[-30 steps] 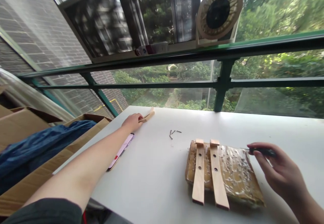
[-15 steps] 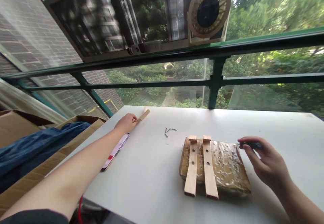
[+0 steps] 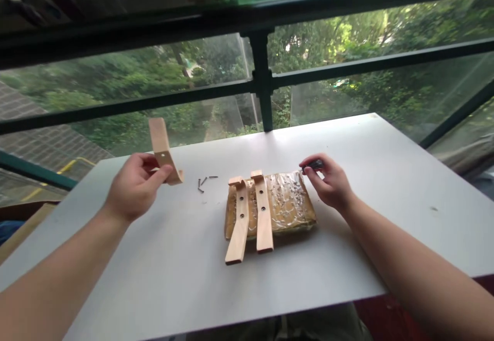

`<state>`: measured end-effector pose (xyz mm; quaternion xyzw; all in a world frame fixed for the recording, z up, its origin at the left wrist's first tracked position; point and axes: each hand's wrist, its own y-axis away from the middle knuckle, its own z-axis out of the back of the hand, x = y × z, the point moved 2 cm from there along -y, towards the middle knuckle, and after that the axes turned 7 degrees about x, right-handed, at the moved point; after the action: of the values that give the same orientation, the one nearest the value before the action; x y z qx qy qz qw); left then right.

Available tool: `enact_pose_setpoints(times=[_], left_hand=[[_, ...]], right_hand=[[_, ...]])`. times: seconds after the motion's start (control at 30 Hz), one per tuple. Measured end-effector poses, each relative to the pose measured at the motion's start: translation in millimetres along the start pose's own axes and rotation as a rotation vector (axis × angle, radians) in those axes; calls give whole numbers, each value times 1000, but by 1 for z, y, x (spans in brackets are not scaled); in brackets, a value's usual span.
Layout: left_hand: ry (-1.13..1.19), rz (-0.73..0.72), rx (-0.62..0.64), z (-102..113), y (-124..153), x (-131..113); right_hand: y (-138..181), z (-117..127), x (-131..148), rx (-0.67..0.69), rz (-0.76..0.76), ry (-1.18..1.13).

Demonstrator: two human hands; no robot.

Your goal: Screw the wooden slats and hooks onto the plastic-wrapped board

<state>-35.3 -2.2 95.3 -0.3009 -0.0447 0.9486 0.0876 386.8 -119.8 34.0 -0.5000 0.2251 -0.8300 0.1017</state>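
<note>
Pinching a wooden hook [image 3: 159, 138], its long axis steeply tilted, in our left hand [image 3: 133, 186] and gripping a dark tool [image 3: 317, 164] in our right hand [image 3: 329, 180], we find the wrapped block [image 3: 288, 202] rightward of the left grip, just beside the right, its 2 hooks [image 3: 264, 228] pointing toward us.

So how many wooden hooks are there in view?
3: one wooden hook in the left hand, a second hook along the left side of the tape-wrapped block, and a third hook on the block just right of that.
</note>
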Motion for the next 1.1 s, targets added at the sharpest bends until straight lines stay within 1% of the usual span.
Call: enact_pose_setpoints(times=[0.03, 0.1, 0.13, 0.23, 0.3, 0.4, 0.47, 0.57, 0.67, 0.83, 1.0, 1.1], left_hand=[[74, -70, -1, -5, 4, -17], [348, -251, 13, -16, 14, -54], [419, -317, 46, -21, 19, -71], [496, -453, 137, -34, 33, -117], [447, -568, 153, -40, 37, -141], [220, -748, 107, -46, 38, -168], [49, -836, 100, -51, 37, -181], [-9, -889, 165, -61, 34, -196], [-7, -921, 216, -74, 30, -202], [-41, -922, 310, -90, 27, -198], [-79, -883, 360, -94, 27, -195], [-112, -889, 380, -96, 28, -195]], right_hand=[[0, 0, 0, 4, 6, -4], [-1, 0, 0, 1, 19, -12], [-1, 1, 0, -3, 26, -14], [0, 2, 3, -22, 52, -15], [0, 4, 6, -33, 74, -12], [2, 7, 13, -36, 109, -5], [3, 9, 17, -32, 138, -4], [6, 11, 23, -30, 187, -10], [8, 12, 27, -28, 230, -6], [9, 12, 34, -5, 305, 9], [10, 8, 41, 61, 378, -9], [11, 5, 46, 102, 405, -8]])
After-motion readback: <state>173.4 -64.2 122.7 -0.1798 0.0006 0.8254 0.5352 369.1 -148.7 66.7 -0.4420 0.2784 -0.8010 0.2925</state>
